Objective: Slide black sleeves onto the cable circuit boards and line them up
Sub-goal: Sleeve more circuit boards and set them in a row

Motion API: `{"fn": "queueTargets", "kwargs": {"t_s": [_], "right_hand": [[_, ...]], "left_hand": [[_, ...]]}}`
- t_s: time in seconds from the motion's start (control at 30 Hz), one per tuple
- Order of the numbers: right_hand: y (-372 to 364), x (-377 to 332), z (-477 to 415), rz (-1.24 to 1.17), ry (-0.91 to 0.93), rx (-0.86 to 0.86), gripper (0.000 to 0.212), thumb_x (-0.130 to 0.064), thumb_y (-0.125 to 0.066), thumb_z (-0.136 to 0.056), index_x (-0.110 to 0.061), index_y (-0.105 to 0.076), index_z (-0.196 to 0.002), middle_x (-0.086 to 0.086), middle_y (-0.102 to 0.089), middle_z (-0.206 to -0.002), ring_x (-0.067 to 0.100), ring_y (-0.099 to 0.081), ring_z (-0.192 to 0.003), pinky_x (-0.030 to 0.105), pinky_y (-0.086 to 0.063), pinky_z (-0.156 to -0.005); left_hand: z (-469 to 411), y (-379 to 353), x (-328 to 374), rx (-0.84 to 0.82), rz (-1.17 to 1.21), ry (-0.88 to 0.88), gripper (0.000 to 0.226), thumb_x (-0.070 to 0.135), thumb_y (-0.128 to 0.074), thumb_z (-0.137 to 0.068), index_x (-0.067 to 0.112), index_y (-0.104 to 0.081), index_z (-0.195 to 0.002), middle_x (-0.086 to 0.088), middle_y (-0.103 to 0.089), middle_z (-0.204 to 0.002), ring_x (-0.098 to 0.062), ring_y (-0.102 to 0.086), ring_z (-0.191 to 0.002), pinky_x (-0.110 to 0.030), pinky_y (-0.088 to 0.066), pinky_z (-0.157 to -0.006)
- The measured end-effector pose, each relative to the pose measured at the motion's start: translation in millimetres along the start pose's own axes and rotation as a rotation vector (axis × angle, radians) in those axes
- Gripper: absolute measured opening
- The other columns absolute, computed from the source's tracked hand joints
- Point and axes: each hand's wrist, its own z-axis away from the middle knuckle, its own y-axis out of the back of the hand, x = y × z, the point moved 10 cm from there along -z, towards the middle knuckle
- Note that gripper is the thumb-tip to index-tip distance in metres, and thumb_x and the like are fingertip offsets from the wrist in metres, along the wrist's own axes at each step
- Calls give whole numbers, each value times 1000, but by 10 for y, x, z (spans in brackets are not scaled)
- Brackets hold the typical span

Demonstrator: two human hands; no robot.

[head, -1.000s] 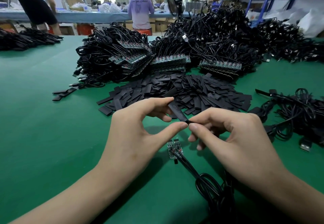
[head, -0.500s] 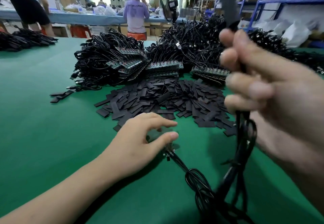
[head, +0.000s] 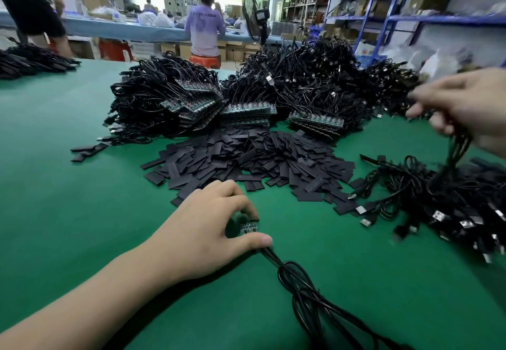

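The left hand (head: 208, 229) rests low on the green table (head: 68, 185) near the middle of the view. Its fingers (head: 241, 201) are curled over and the thumb is drawn in beneath them. They pinch the small circuit boards (head: 249, 227), which show as a green strip in the gap between forefinger tip and thumb. The boards lie just above the cloth, and whether they touch it cannot be told. From under the thumb tip their black cable (head: 301, 289) runs off toward 5 o'clock, loops and twists on the table, and leaves at the bottom edge. At 12 o'clock from this hand, near it but not touching, lies the loose heap of flat black sleeves (head: 246, 158). A few stray sleeves sit apart at 10 o'clock. Beyond the sleeves, at 12 o'clock, rise tall piles of coiled cables (head: 169, 103) with rows of bare boards (head: 246, 111) stacked along their near edge. The right hand (head: 471, 108) is raised at 2 o'clock, well apart from the left and blurred. Its fingers are curled round a hanging bunch of cables (head: 457, 149), which drops straight down into the tangled pile of cables with plugs (head: 438, 207) at 3 o'clock on the table. The sleeved end of that bunch cannot be made out.
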Motion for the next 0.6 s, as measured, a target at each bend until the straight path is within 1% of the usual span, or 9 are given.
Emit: {"fn": "queueTargets", "kwargs": {"t_s": [0.07, 0.1, 0.17, 0.2, 0.27, 0.33, 0.4, 0.5, 0.6], "right_hand": [[224, 147, -107, 329, -35, 167, 11, -12, -66, -99, -7, -70, -90, 9, -75, -69, 11, -61, -39, 20, -47, -38], [203, 194, -96, 402, -64, 170, 12, -14, -66, -99, -5, -70, -93, 15, -76, -77, 19, -69, -52, 28, -56, -48], [246, 160, -166, 813, -84, 243, 28, -29, -70, -97, -3, -72, -109, 26, -74, -101, 37, -72, -90, 44, -59, -78], [169, 109, -94, 1033, -37, 245, 40, -36, -70, -95, -3, -71, -118, 27, -72, -110, 42, -67, -104, 48, -55, -87], [-165, -98, 98, 1063, 164, 202, 43, -43, -68, -94, -10, -71, -122, 21, -71, -117, 38, -63, -111, 47, -53, -91], [-618, -322, 368, 814, 312, 6, 32, -51, -63, -93, -26, -76, -108, -2, -76, -108, 19, -68, -99, 40, -55, -88], [-1212, -274, 685, 562, 180, -417, 41, -68, -54, -88, -36, -76, -100, -16, -76, -96, 7, -70, -89, 39, -59, -84], [-1953, -165, 1382, 440, 55, -984, 58, -76, -45, -88, -31, -76, -107, -13, -78, -100, 8, -73, -93, 36, -60, -87], [-2191, -108, 1791, 298, -27, -1220, 35, -49, -62, -99, -17, -72, -107, 0, -80, -100, 16, -75, -90, 39, -61, -86]], "left_hand": [[0, -14, 44, -5, 89, -3, 54, 79, -60, -72, 35, -64, -103, 21, -54, -103, 2, -49, -102, -26, -44, -92], [2, -8, 65, 3, 138, -5, 50, 73, -66, -72, 33, -61, -101, 20, -56, -101, 2, -51, -98, -24, -44, -88], [5, 34, 97, 44, 238, -9, 41, 57, -79, -74, 32, -57, -97, 18, -59, -94, 2, -53, -86, -17, -42, -75], [4, 63, 105, 67, 293, -10, 38, 49, -83, -74, 31, -56, -95, 16, -61, -90, 1, -53, -80, -16, -40, -70], [-4, 90, 84, 93, 460, 15, 35, 32, -88, -75, 30, -58, -94, 10, -61, -84, -7, -53, -75, -27, -45, -70], [-16, 71, 32, 95, 684, 79, 34, 22, -89, -73, 27, -64, -96, 3, -62, -83, -22, -53, -75, -36, -48, -71], [-25, 58, -6, 101, 856, 124, 31, 26, -87, -70, 25, -69, -95, 3, -65, -82, -16, -55, -71, -30, -50, -66], [-32, 77, -9, 118, 1067, 115, 20, 25, -82, -72, 23, -75, -90, 2, -72, -79, -11, -62, -63, -20, -53, -62], [-32, 103, -41, 156, 1194, 110, 18, 24, -82, -73, 24, -78, -90, 2, -71, -76, -8, -61, -61, -17, -52, -61]]}}
